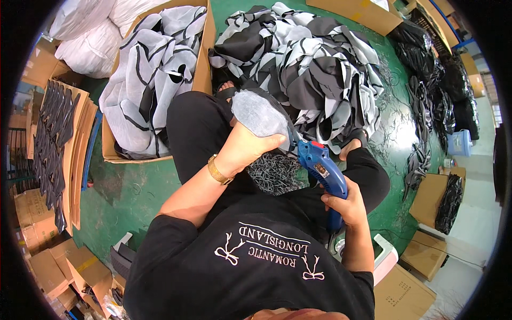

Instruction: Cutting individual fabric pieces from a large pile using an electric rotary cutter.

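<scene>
My left hand (242,148), with a gold watch (217,170) on the wrist, grips a rounded grey-white fabric piece (258,112), thumb lying along its lower edge. A dark edge shows along the far side of that piece. In my right hand (349,205) is a blue handheld electric cutter (324,169) with a red switch on top, fingers wrapped round its handle. The front end of the cutter meets the right edge of the fabric; its blade is too small to make out. Below them, between my legs, lies a heap of thin grey and black trimmings (274,173).
Ahead on the green floor (130,189) spreads a large pile of grey and black fabric pieces (314,69). At left stands a cardboard box (209,48) full of similar pieces. White sacks (90,45), black plastic bags (418,50) and more cartons (424,255) line the sides.
</scene>
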{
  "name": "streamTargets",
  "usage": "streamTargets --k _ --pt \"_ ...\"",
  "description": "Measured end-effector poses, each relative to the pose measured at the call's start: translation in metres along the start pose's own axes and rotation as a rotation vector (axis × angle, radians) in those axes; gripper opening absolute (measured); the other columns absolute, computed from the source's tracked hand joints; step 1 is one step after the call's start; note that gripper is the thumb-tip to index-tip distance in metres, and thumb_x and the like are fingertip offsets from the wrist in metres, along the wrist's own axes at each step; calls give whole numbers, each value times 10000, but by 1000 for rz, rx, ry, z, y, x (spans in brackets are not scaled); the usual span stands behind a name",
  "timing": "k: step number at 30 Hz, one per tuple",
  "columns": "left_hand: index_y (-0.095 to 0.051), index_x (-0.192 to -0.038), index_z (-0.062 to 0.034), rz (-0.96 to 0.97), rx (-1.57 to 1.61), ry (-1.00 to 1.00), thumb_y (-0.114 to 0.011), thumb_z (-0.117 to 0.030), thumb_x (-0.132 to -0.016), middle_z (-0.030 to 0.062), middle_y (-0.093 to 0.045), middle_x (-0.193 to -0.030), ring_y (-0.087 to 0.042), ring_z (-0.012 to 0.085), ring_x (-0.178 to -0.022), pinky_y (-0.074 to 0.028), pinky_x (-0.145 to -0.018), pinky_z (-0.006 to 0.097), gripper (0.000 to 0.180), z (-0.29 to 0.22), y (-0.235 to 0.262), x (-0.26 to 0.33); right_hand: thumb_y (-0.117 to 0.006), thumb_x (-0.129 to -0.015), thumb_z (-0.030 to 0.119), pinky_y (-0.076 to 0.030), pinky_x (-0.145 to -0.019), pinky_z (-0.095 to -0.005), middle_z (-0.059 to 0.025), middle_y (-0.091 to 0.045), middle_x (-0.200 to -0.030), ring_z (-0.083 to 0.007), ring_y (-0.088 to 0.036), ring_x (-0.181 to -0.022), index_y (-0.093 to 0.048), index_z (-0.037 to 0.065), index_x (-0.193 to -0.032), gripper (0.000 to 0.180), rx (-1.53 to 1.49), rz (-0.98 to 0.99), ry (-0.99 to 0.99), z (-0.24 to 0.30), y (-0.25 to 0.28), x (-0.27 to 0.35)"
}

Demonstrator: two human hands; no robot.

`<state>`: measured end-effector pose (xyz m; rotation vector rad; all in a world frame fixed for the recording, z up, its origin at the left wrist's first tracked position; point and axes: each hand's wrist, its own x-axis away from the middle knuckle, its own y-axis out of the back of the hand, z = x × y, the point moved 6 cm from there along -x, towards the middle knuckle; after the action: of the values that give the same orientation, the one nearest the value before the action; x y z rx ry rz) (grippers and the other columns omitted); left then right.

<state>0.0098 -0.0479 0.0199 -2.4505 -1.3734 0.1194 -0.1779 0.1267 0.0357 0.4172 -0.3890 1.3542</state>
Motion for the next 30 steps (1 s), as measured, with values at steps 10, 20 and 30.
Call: streamTargets --k 10,20,30 --pt "-496 -1176 -47 133 -168 -78 -722 -22 -733 -7 -568 -1024 -538 98 -951 -445 -857 277 498 -6 -4 1 -674 -673 29 -485 -539 -253 -67 -605 -837 -112 -568 -613 -571 -45 -1056 403 56 45 -47 6 3 -4" --pt "-577 -1050 -2 230 -240 0 -685 -90 -741 28 -606 -947 -559 137 -869 -456 -810 287 338 -8 -11 6 -683 -669 28 -474 -515 -255 -62 -576 -734 -138 -556 -558 -577 -58 -994 353 -100 68 -13 7 -2 -10" --pt "-581 -1102 13 354 -103 145 -656 -32 -781 39 -643 -999 -588 107 -916 -473 -818 269 333 7 -25 16 -705 -652 85 -461 -514 -262 -60 -561 -722 -146 -554 -558 -568 -56 -978 381 -259 -31 175 30 -5 -30"
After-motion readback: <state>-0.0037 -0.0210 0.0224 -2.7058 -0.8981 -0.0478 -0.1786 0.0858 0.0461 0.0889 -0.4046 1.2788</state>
